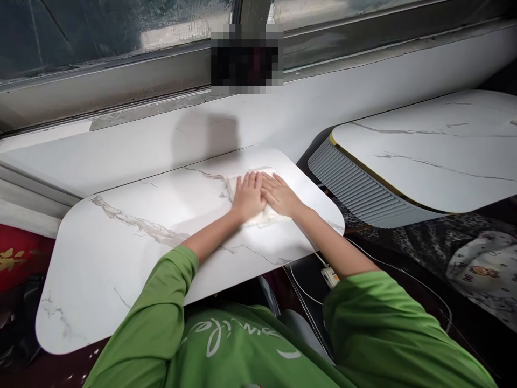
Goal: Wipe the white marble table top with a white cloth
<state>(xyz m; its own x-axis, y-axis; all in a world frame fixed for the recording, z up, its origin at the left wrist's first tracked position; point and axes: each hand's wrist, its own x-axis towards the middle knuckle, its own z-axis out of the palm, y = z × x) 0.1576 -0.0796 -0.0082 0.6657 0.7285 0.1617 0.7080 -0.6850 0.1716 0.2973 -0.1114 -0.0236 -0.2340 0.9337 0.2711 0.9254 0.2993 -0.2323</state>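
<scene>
A white cloth [264,216] lies folded on the white marble-patterned tabletop [133,253], right of its middle. Flat on the cloth rests my left hand [248,196], fingers stretched out and pointing away from me. My right hand [280,195] also presses down on it, its fingers extended and angled toward the left hand. The two hands touch near the fingers and thumbs. Neither hand wraps round the cloth; part of it is hidden beneath them.
A white wall panel [137,156] and a window ledge [153,110] run behind the table. To the right stands a second marble-patterned table [428,151] with a ribbed side. A white cable [404,269] and a power strip [330,277] lie below the table's right end.
</scene>
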